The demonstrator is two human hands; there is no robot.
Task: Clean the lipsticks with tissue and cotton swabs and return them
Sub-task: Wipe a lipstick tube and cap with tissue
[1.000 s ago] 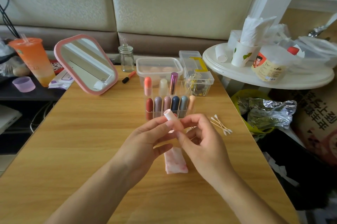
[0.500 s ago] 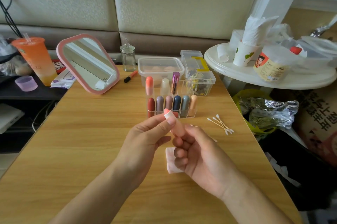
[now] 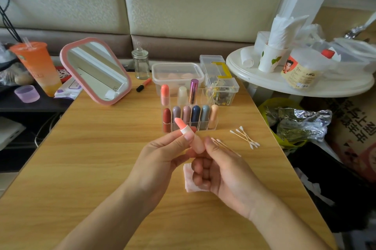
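Progress: cleaning stage, judged incomplete. Left hand and right hand both pinch the uncapped coral-pink lipstick above the wooden counter. Folded white tissue and white cotton swabs lie on it unheld. Wiping and return to the clear acrylic organizer appear outstanding.
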